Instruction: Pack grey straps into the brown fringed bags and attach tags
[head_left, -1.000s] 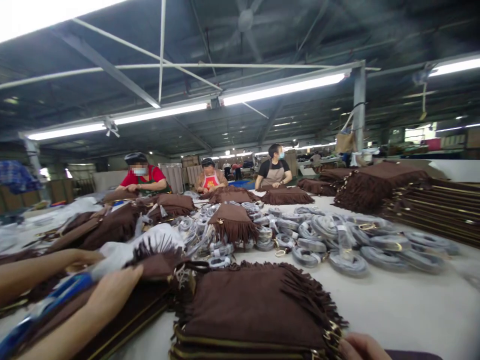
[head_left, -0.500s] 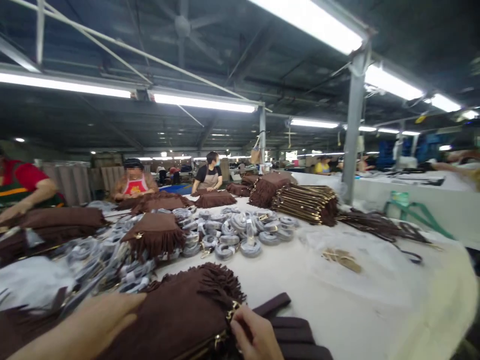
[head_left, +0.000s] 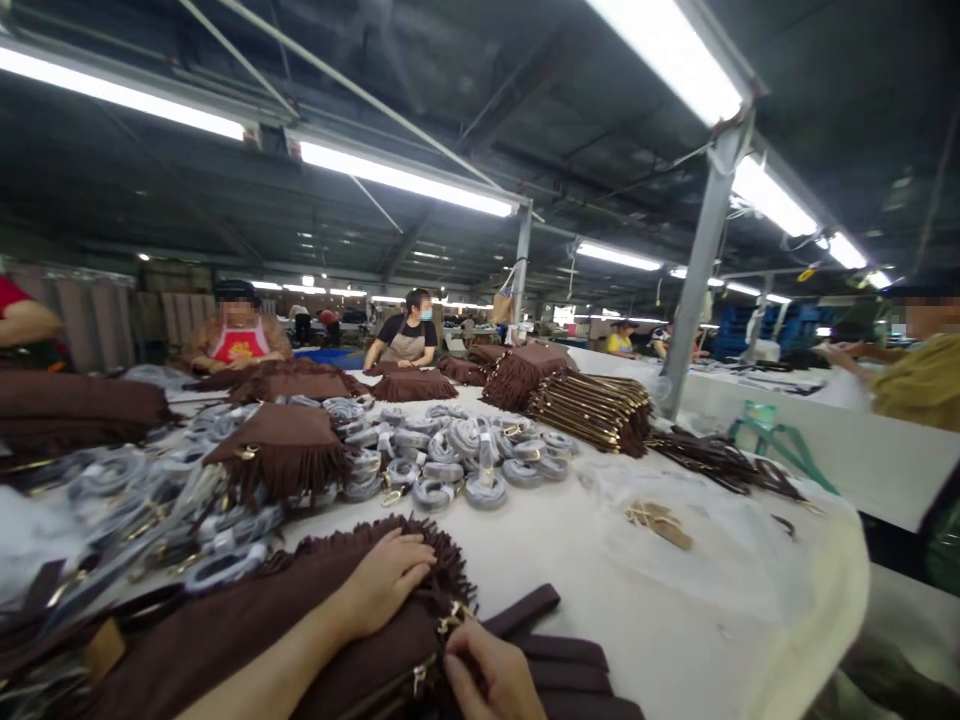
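A dark brown fringed bag (head_left: 300, 590) lies in front of me, its gold zip running along the near edge. My left hand (head_left: 386, 580) rests on top of it near the fringe, palm down with fingers stretched out. At the bag's right end, beside a gold clasp (head_left: 452, 620), my right hand (head_left: 491, 675) has its thumb and fingers pinched together. What lies between those fingertips is hidden. Dark brown strips (head_left: 562, 660) of material lie stacked just right of that hand.
Several wrapped grey coiled straps (head_left: 487, 488) cover the table's middle. Beyond stand another fringed bag (head_left: 281, 440), a stack of gold-edged brown pieces (head_left: 592, 410) and a metal post (head_left: 705, 270). Clear plastic (head_left: 697, 540) with tan tags (head_left: 660, 522) lies right. Co-workers sit across the table.
My left hand has moved right and forward along the bag to its fringed end. My right hand stays pinched by the clasp. The view has turned slightly, bringing in a person at right.
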